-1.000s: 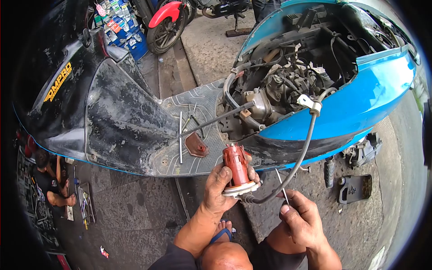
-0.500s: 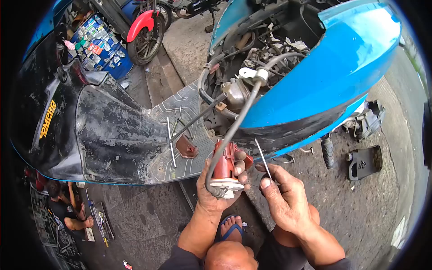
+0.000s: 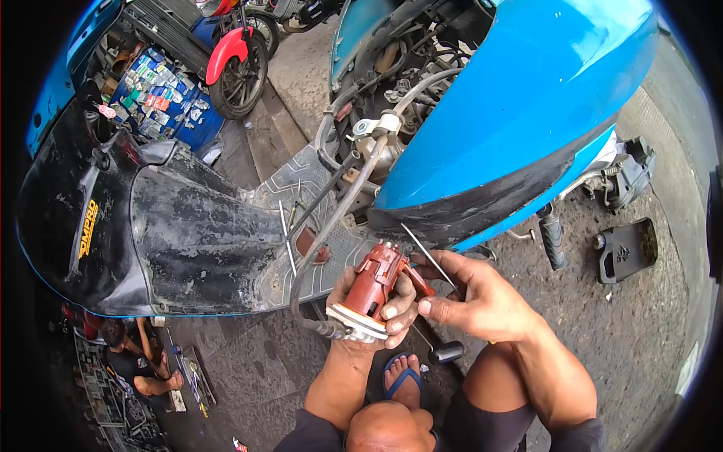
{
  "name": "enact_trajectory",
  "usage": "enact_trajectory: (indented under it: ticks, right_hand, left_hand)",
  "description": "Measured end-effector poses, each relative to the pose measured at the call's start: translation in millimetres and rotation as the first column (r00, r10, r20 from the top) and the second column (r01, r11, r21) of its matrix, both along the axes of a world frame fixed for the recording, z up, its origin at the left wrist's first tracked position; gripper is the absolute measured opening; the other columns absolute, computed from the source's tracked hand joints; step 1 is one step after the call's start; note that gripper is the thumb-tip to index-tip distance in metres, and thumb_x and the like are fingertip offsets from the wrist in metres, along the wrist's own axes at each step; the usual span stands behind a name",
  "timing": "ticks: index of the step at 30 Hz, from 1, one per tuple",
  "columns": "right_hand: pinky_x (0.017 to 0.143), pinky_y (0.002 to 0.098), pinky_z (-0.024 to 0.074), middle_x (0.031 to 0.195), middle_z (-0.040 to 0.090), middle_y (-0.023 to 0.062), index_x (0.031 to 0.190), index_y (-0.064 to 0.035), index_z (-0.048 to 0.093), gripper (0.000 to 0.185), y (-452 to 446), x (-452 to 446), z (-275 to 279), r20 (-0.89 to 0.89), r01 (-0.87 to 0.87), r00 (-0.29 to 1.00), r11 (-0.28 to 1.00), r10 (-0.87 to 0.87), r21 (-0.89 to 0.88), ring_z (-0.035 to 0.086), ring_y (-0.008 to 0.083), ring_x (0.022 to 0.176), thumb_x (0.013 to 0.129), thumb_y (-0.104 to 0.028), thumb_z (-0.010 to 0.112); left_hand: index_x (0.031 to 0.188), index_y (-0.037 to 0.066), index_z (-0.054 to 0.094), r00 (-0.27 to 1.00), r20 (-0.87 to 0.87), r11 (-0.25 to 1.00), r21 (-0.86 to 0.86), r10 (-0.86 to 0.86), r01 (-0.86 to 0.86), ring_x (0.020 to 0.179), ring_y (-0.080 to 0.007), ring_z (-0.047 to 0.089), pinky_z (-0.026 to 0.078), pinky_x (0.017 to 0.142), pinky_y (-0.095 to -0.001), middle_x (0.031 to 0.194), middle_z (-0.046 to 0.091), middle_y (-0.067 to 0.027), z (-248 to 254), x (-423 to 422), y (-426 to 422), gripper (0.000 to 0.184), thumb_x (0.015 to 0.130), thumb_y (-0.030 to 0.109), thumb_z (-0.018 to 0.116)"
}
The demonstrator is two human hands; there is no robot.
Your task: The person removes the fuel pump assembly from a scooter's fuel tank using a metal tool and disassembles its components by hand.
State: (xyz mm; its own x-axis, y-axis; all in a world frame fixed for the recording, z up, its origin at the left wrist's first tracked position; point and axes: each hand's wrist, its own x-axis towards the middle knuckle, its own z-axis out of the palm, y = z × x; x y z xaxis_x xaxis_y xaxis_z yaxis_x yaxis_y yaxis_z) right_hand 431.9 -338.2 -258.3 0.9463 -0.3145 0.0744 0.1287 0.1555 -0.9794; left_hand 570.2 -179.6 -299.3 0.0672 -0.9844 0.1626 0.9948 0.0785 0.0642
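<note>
Head view: left hand [image 3: 399,306] grips a red cylindrical part [image 3: 374,280] above the scooter's footboard edge; right hand [image 3: 482,296] pinches a thin metal rod [image 3: 429,257], which could slip and scratch it.

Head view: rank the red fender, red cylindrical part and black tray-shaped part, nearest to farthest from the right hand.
1. Red cylindrical part, in the left hand
2. Black tray-shaped part, ground at right
3. Red fender, upper left
</note>
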Motion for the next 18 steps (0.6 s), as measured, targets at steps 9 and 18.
enact_trajectory:
  ticks: [9,18]
  right_hand:
    - [0.059,0.0356,0.0531,0.079,0.072,0.0183,0.106,0.0065,0.066,0.025,17.0,-12.0,5.0,-0.306,0.291,0.9,0.95,-0.311,-0.113,0.068,0.0165,0.062,0.089,-0.011,0.073]
    - [0.057,0.0316,0.0515,0.08,0.071,0.0133,0.11,0.0069,0.065,0.029,27.9,-18.6,46.7,-0.248,0.33,0.9,0.932,-0.359,-0.15,0.064,0.0144,0.061,0.094,-0.016,0.071]
  left_hand:
    - [0.14,-0.01,0.044,0.777,0.547,0.743,0.369,0.312,-0.558,0.095,-0.0386,0.072,0.064,0.08,-0.0454,0.111,0.066,-0.0281,31.3,-6.4,11.6,0.1,0.093,0.079,0.039]
    - [0.134,0.0,0.051,0.536,0.74,0.456,0.344,0.407,-0.821,0.097,-0.0254,0.071,0.061,0.074,-0.0392,0.113,0.068,-0.0167,22.9,-34.2,-6.8,0.051,0.096,0.033,0.057]
